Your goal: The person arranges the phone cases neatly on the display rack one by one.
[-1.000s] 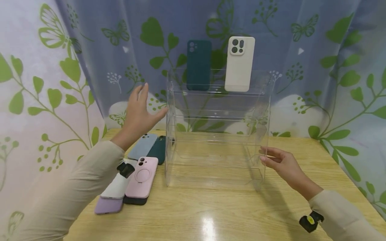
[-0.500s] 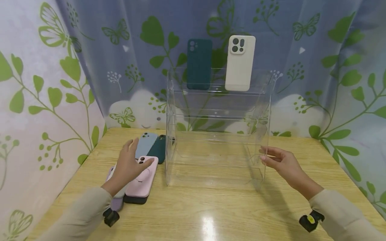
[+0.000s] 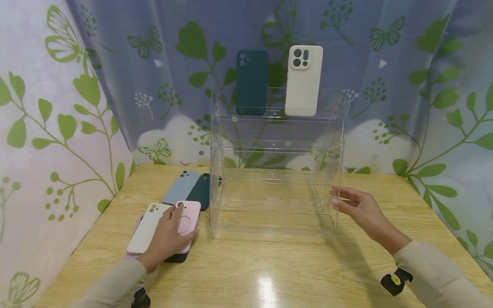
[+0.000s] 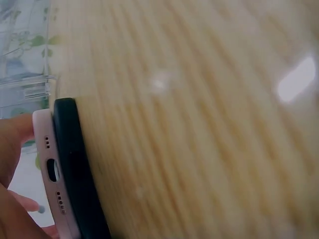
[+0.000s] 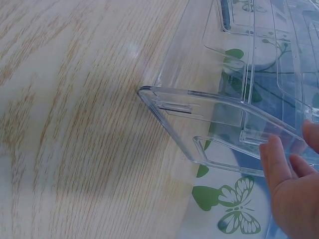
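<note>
Grasping pink case now, left fingers, lowered since earlier; right fingers still pinching clear stand.

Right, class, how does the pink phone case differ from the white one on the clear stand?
Look: the pink case has a ring outlined on its back; the white case shows none.
Pose: the pink case lies on a black case, while the white case is propped up on the clear stand's top tier.
Contact: the left hand touches the pink case; neither hand touches the white case.
Both have rounded corners.
</note>
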A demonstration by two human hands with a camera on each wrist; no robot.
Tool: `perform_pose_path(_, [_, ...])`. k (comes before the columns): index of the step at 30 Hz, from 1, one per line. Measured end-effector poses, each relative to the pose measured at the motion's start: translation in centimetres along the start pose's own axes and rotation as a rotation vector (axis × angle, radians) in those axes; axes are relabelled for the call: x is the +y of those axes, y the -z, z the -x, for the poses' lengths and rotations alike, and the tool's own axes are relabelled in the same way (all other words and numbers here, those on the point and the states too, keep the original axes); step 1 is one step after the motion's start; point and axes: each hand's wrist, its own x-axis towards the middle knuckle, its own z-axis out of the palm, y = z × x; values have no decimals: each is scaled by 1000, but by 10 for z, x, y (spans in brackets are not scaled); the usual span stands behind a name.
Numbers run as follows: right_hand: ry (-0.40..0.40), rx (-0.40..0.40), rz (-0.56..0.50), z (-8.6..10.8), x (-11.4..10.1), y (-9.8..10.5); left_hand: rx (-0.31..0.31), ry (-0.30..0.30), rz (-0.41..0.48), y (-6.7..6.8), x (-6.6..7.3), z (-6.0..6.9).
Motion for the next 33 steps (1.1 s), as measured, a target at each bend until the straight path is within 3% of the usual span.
perform_pose_path(8, [0, 5, -9, -1, -1, -1, 38, -31, -74, -5, -2, -3])
perform_pose_path(16, [-7, 5, -12, -2, 1, -1, 7, 1, -179, -5, -2, -10])
perform_pose_path(27, [-7, 3, -3, -1, 0, -1, 46, 28, -120, 0, 2, -16])
perform_pose_path(33, [-5, 1, 9, 0, -1, -1, 83, 39, -34, 17, 7, -20])
